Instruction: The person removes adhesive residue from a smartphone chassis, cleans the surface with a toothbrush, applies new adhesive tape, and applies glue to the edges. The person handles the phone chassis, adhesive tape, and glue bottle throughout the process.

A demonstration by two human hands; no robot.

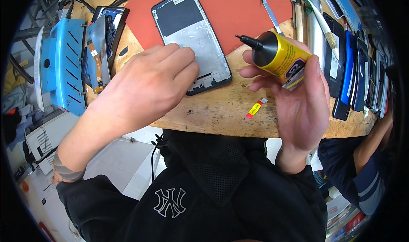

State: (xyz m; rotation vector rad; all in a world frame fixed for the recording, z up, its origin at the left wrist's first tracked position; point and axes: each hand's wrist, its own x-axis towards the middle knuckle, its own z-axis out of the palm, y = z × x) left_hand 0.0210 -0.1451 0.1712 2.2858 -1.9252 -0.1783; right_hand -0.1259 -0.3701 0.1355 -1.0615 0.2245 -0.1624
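A yellow tube of glue (281, 58) with a black shoulder and a thin black nozzle lies across my right hand (300, 97). The thumb and fingers of that hand hold it, and the nozzle points up and to the left. My left hand (149, 82) is closed, knuckles up, over the lower left edge of a phone frame (196, 41). Whatever is between its fingers is hidden beneath the hand. The frame lies tilted, its inner side up, with a dark upper part and a silvery lower part marked by whitish residue. A small red and yellow strip (255, 109) lies near the table's front edge.
A red mat (238, 11) covers the wooden table's (204, 114) far part, under the frame. At left stand a blue slotted device (68, 67) and phone parts with a flex cable (94, 63). A brush (326, 33), a blade (272, 14) and phones (347, 67) line the right. Another person's arm (370, 144) is beyond.
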